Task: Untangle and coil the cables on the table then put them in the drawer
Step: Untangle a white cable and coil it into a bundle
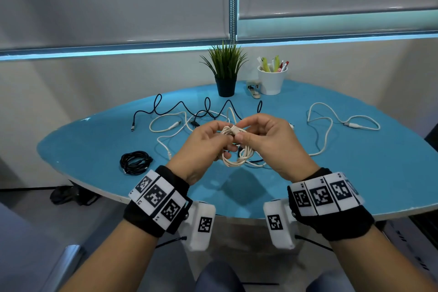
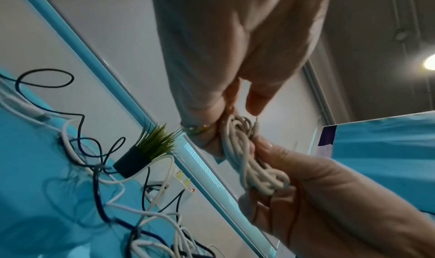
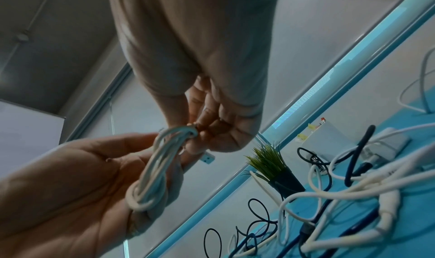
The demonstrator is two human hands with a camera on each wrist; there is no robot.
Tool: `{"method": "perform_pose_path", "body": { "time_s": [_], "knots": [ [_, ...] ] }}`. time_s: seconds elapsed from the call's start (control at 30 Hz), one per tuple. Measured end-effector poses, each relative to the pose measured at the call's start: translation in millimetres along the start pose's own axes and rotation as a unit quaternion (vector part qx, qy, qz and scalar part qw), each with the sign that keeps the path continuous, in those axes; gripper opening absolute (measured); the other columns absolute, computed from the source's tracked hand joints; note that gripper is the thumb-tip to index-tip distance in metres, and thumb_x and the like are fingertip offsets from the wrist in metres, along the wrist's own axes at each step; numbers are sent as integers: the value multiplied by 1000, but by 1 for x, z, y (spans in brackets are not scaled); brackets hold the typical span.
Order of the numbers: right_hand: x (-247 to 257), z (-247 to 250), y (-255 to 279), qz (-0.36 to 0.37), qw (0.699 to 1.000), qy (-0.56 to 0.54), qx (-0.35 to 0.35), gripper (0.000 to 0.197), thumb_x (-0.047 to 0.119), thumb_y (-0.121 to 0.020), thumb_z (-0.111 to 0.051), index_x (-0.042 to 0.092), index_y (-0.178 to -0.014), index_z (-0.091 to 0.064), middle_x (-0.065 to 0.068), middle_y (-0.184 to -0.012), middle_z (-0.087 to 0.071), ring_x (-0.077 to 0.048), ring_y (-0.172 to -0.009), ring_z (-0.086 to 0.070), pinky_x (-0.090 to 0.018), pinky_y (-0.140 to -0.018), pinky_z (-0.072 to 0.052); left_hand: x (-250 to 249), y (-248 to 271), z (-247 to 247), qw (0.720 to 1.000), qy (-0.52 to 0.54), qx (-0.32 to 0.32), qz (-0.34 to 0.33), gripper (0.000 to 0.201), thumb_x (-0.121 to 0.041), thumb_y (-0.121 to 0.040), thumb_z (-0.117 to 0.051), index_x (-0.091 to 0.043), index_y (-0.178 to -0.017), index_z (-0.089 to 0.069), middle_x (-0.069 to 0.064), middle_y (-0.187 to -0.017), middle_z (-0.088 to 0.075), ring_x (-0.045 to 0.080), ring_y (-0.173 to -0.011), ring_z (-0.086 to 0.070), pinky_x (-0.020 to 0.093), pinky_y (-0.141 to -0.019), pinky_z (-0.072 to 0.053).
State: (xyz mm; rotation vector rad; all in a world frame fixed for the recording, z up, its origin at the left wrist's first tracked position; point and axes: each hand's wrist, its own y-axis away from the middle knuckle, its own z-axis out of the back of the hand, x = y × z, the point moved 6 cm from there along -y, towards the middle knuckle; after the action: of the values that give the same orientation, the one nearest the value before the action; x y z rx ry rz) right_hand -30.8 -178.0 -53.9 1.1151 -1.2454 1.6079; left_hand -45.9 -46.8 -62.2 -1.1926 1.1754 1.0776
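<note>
Starting at the left edge of the tabletop (image 1: 355, 173), one black coil (image 1: 135, 161) is lying finished near the front-left rim, so I am judging that one cable is done but not yet put away; no drawer is showing in any view. Behind it, toward the back-left, a long black cable (image 1: 182, 104) is snaking loose and crossing a loose white cable (image 1: 166, 123), so I am counting that tangle as work left.

In the middle, above the tabletop, I am holding a white bundle (image 1: 237, 147) between both hands. My left hand (image 1: 201, 147) is gripping its looped body, fingers curled round the strands. My right hand (image 1: 267, 142) is pinching the top of the bundle, thumb and forefinger pressed on the end with the plug. In the left wrist view the white bundle (image 2: 247, 161) is running from one hand's fingers (image 2: 256, 96) to the other's, and I am judging that I am finishing the wrap on this one.

Toward the right edge another white cable (image 1: 341, 121) is sprawling uncoiled, well apart from my hands.
</note>
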Motion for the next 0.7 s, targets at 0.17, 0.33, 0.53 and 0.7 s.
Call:
{"method": "perform_pose_path", "body": {
  "time_s": [0.17,0.33,0.53,0.7],
  "knots": [
    [-2,0,2,0,1000,-6,20,15,2,-81,-68,16,-83,-68,-1,-68,-66,-9,-64,-62,-23,-65,-50,2,0,-1,997,73,12,33,24,-17,-97,-44,-4,-90,-63,8,-74,-68,8,-56,-61,18,-52,-51],
    [-5,-1,2,-15,999,-21,36,11,3,-80,-70,13,-84,-70,-16,-87,-72,-27,-80,-69,-36,-78,-56,3,2,0,993,104,14,53,13,-10,-96,-46,-10,-102,-57,3,-78,-67,9,-67,-64,22,-50,-52],
    [-9,0,2,-39,999,-19,27,16,0,-77,-71,11,-80,-61,-9,-73,-67,-12,-59,-63,-28,-63,-51,2,2,-1,994,97,33,41,24,-6,-95,-46,-8,-118,-52,2,-87,-68,10,-72,-61,22,-48,-48],
    [-8,3,1,-43,999,-25,11,17,0,-76,-73,11,-80,-60,-8,-70,-66,-13,-58,-62,-25,-56,-49,1,2,-5,994,92,52,24,23,-5,-97,-39,-5,-111,-58,4,-90,-65,10,-74,-60,20,-49,-50]
  ]
}}
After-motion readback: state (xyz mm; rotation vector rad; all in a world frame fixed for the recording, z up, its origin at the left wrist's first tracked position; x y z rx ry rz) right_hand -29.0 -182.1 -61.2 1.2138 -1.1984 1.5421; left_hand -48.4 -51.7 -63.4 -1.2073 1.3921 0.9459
